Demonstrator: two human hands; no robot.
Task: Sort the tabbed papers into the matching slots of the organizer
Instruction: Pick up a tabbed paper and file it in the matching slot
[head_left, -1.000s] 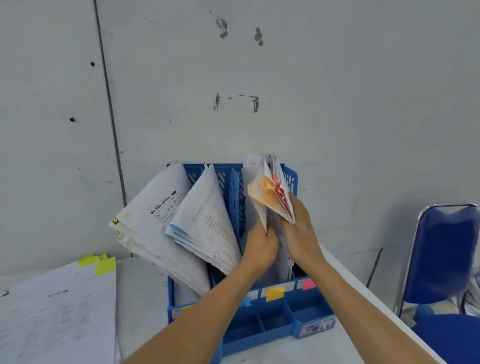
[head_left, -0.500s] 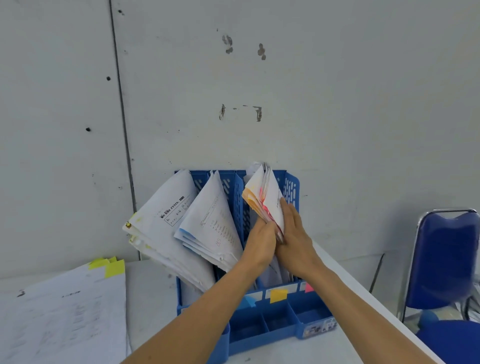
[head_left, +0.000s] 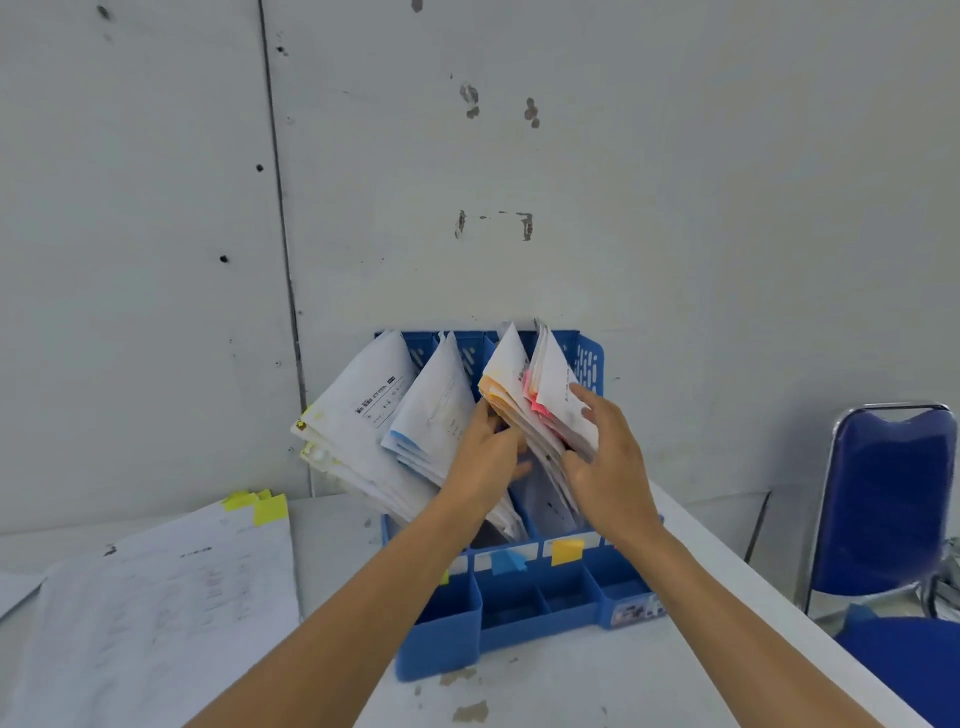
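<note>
A blue organizer (head_left: 535, 623) stands on the table against the wall. Coloured labels, a blue one (head_left: 508, 561) and an orange one (head_left: 566, 551) among them, mark the front of its slots. Its slots hold, from left to right, yellow-tabbed papers (head_left: 358, 410), blue-tabbed papers (head_left: 436, 415), orange-tabbed papers (head_left: 506, 384) and pink-tabbed papers (head_left: 553, 384). My left hand (head_left: 485, 462) pinches the lower edge of the orange-tabbed papers. Fingers spread, my right hand (head_left: 605, 462) rests on the front sheet of the pink-tabbed papers.
A loose stack of papers with yellow tabs (head_left: 156, 597) lies flat on the white table (head_left: 571, 691) to the left. At the right, off the table's edge, stands a blue chair (head_left: 883, 509). The grey wall is directly behind the organizer.
The mixed bundle that both hands held together has split into an orange-tabbed part and a pink-tabbed part. My right hand's fingers have spread. The camera has tilted slightly.
</note>
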